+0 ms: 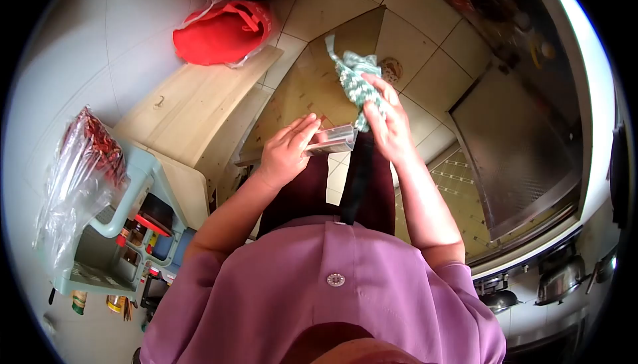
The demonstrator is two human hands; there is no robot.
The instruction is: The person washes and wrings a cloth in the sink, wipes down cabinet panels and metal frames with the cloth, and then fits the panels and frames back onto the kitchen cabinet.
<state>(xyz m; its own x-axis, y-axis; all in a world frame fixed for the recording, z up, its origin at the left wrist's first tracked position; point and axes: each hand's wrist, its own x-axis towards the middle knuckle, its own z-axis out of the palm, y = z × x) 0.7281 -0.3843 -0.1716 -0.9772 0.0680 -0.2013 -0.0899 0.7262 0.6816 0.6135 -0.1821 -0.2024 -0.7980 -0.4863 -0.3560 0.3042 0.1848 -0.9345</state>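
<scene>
My left hand point(284, 153) is closed round one end of a clear plastic piece point(331, 139) with a folded or channel-like edge. My right hand point(391, 121) grips a green and white patterned cloth bundle point(359, 85), with the thumb on its near side and fingers behind it. A pale green strip sticks out from the bundle's upper left. The lower tip of the cloth hangs close to the right end of the plastic piece; whether they touch I cannot tell.
A red bag point(219, 40) sits at the end of a wooden board point(193, 98). On the left, a grey-green shelf rack point(136, 184) holds jars, beside a plastic bag of dried red items point(90, 158). A dark panel point(525, 145) stands right; pans point(561, 283) are lower right.
</scene>
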